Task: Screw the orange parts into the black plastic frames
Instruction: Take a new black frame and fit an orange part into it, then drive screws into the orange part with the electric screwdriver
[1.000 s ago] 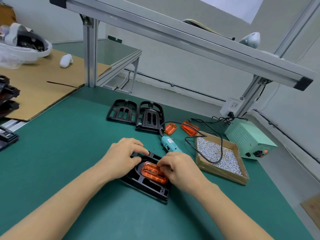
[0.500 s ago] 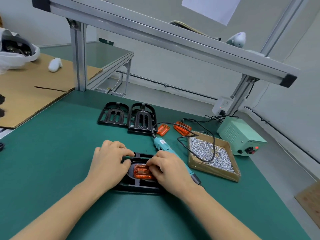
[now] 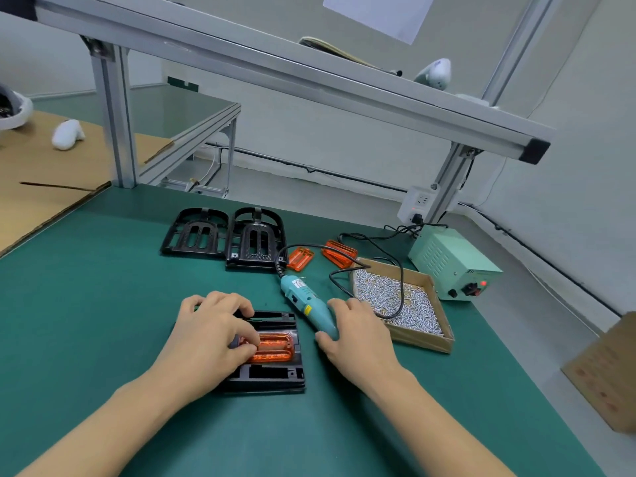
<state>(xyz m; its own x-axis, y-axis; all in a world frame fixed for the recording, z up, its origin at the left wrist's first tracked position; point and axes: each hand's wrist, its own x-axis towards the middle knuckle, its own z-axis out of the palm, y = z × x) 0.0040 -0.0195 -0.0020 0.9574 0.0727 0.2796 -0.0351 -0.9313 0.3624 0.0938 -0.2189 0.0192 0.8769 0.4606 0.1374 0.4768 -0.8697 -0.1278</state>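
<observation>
A black plastic frame lies on the green mat in front of me with an orange part seated in its middle. My left hand rests on the frame's left side, fingertips pressing the orange part's left end. My right hand sits just right of the frame, fingers curling around the tip end of the teal electric screwdriver, which lies on the mat. Two more black frames lie side by side farther back. Two loose orange parts lie right of them.
A cardboard tray of screws stands right of the screwdriver, its black cord looping over it. A pale green power supply sits at the back right. An aluminium rail crosses overhead. Cardboard sheet lies at left, a brown box at right.
My right hand left the orange part and moved right onto the screwdriver. My left hand slid over the frame onto the orange part. The frame has been turned squarer to me.
</observation>
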